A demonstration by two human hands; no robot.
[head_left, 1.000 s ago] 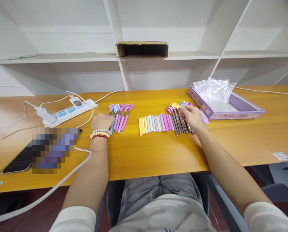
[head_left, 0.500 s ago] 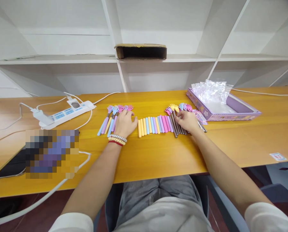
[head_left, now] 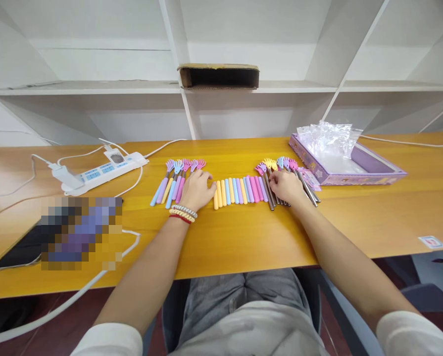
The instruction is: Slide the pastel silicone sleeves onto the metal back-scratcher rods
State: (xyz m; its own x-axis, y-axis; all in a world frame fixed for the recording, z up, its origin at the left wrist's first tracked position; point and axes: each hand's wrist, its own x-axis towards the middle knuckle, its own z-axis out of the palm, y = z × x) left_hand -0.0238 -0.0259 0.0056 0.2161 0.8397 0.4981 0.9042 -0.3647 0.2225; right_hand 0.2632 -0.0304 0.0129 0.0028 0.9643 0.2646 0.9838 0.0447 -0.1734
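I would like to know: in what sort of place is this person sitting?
Probably a workroom or an office, though little of the room shows. A long table stands before white shelving, and a power strip and a row of coloured handles lie on it.

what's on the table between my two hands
Between your left hand and right hand, the head view shows a row of coloured handles, then metal rods.

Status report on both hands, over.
Left hand over hand-topped sticks with pastel tubular grips. Right hand over hand-topped dark metal rods. Row of pastel cylindrical grips lies between.
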